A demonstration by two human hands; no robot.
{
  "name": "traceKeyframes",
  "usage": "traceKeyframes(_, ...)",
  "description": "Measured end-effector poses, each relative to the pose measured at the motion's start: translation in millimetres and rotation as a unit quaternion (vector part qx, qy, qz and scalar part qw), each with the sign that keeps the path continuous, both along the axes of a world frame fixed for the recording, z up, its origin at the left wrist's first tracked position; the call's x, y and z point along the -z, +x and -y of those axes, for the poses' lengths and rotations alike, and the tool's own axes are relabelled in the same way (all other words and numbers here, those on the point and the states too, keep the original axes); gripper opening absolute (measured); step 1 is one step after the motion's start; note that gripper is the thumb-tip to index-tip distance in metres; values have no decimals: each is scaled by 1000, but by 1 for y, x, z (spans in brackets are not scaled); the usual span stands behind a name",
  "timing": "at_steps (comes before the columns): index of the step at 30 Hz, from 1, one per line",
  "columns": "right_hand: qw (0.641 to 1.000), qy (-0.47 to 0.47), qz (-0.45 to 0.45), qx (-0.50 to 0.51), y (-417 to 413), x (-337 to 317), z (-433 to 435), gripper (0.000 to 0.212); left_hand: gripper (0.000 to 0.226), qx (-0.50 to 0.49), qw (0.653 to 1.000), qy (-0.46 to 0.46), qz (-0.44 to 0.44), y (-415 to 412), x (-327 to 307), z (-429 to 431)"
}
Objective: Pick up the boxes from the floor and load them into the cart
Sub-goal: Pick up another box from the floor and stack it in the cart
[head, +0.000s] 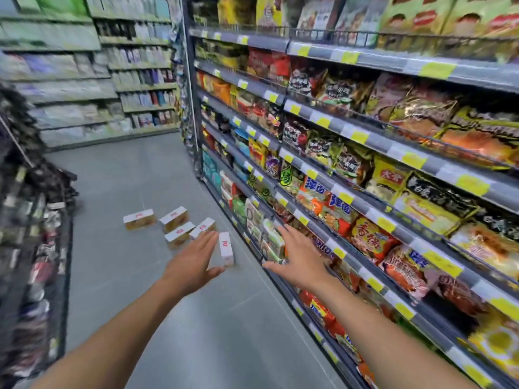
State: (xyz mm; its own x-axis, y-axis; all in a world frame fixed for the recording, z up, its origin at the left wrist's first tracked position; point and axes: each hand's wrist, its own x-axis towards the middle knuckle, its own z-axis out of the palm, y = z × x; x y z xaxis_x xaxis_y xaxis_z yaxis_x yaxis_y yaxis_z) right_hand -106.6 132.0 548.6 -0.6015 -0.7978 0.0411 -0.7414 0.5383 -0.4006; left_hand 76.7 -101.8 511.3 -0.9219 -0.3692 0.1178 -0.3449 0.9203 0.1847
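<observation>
My left hand (193,262) and right hand (297,256), fingers spread and empty, flank the nearest box (226,249); four boxes (179,223) lie beyond on the floor (118,248), beside the shelf (351,197).

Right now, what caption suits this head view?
Open left hand and right hand reach toward five boxes on the aisle floor.
</observation>
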Motion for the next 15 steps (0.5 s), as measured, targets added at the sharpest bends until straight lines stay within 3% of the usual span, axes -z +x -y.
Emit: traceKeyframes(15,996,9,-7,-91,-157,-8,108,106,92,-74,997,6,-9,-147,0,74)
